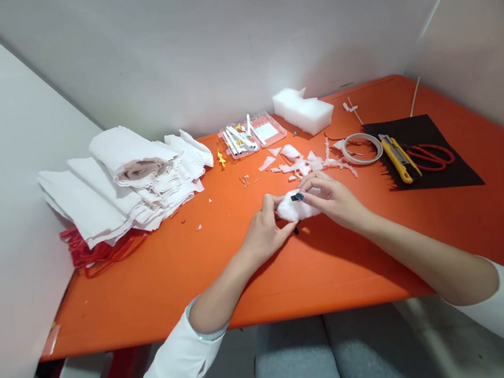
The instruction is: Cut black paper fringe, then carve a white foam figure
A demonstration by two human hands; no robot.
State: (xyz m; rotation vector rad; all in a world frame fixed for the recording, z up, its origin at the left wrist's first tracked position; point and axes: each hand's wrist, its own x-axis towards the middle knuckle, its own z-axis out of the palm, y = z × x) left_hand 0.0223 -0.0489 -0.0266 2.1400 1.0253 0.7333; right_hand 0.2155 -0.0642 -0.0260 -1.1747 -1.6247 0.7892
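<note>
A small rounded piece of white foam (289, 210) lies between my hands above the orange table. My left hand (264, 228) grips its left end, fingers behind and thumb in front. With thumb and fingertips, my right hand (331, 200) pinches a small black piece (298, 197) against the foam's top. Part of the foam is hidden behind my right fingers. Another dark bit (297, 231) shows beneath the foam beside my left thumb. White foam scraps (311, 162) are scattered just behind my hands.
A roll of tape (363, 161) stands right of the scraps. A yellow utility knife (398, 159) and red-handled scissors (432, 157) rest on black paper (447, 177). Behind are a white foam block (304, 113) and a marker box (272, 128). Stacked white paper (94, 202) covers the left.
</note>
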